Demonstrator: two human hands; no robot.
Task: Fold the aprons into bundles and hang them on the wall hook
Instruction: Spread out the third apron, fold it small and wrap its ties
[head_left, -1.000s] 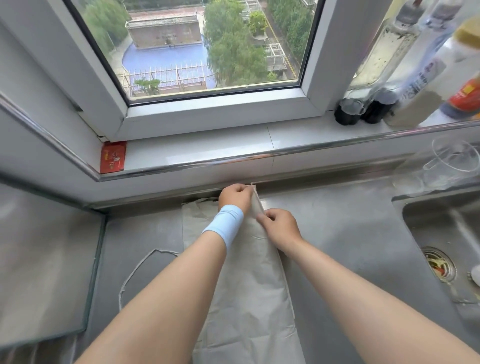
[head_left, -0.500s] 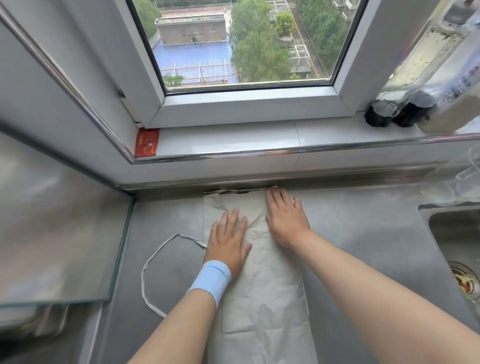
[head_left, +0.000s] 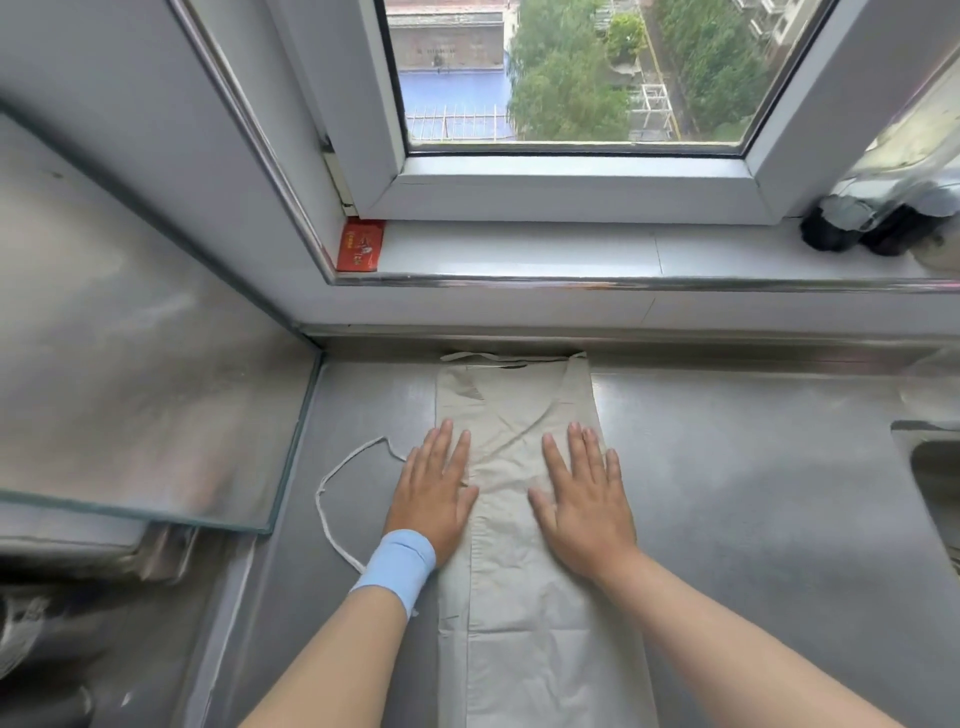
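A beige apron lies folded into a long narrow strip on the grey steel counter, running from the back wall toward me. Its neck strap lies bunched at the far end by the wall. A white tie string loops out on the counter to the left. My left hand, with a light blue wristband, presses flat on the strip's left edge, fingers straight. My right hand presses flat on the right half, fingers spread. No wall hook is in view.
A glass panel stands to the left over a lower stove area. A sink begins at the right edge. On the window sill sit a red card and dark-based bottles.
Both hands went from pinching the apron's far end to lying flat on it, then slid back toward me along the strip. The view has shifted left and closer.
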